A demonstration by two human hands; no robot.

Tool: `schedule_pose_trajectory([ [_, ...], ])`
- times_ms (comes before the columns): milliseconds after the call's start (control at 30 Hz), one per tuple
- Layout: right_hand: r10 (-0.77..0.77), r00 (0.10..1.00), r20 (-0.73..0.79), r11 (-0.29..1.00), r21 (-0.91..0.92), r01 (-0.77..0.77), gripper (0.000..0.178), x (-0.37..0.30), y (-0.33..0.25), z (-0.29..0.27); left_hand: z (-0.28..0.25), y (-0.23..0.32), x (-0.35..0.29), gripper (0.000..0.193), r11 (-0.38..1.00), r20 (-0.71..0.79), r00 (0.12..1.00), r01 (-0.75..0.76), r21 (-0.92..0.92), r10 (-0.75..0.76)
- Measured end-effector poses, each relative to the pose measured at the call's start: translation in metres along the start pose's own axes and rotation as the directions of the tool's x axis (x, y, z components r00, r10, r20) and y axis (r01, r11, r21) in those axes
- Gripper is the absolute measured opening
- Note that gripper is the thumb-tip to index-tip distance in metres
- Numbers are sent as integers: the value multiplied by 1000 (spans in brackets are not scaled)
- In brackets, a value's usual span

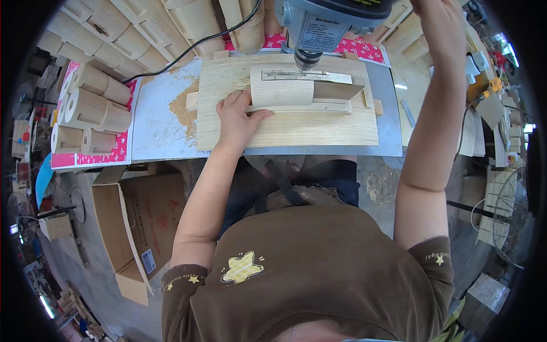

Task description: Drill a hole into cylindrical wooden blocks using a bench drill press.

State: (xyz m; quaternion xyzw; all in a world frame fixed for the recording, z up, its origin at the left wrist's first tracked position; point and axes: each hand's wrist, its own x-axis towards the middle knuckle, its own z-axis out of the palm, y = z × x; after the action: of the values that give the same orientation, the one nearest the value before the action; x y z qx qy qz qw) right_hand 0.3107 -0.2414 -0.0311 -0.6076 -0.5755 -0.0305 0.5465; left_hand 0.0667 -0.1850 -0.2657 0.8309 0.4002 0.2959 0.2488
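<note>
My left hand grips the left end of a pale curved wooden piece, its thumb along the near side and fingers over the end. The piece lies on a flat wooden board fitted with strips. A long slot with a metal strip runs along its top. Above it hangs a blue-grey bench drill, its chuck close over the strip; whether a bit touches the wood cannot be made out. My right arm reaches up, with the right hand cut off by the upper edge beside the drill; its fingers are hidden.
Cylindrical wooden blanks stand at the table's left, and stacked ones line the back. Sawdust lies left of the board. A black cable crosses behind. An open cardboard box is on the floor, a fan at right.
</note>
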Motion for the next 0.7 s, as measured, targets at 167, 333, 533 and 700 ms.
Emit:
schedule_pose_trajectory([
  [167, -79, 996, 41, 988, -126, 83, 16, -89, -1, -5, -1, -3, -2, 59, 1000, 17, 1000, 6, 15, -6],
  [333, -79, 996, -39, 992, -98, 75, 7, -144, 30, 33, -3, -2, 0, 58, 1000, -12, 1000, -8, 9, 8],
  [533, -242, 958, -151, 967, -117, 226, 8, -152, 70, 50, 5, -4, 5, 59, 1000, 12, 1000, -10, 0, 10],
  [700, -352, 921, -169, 931, -168, 325, 8, -100, 26, 15, -2, -5, -5, 61, 1000, -13, 1000, 5, 9, -5],
])
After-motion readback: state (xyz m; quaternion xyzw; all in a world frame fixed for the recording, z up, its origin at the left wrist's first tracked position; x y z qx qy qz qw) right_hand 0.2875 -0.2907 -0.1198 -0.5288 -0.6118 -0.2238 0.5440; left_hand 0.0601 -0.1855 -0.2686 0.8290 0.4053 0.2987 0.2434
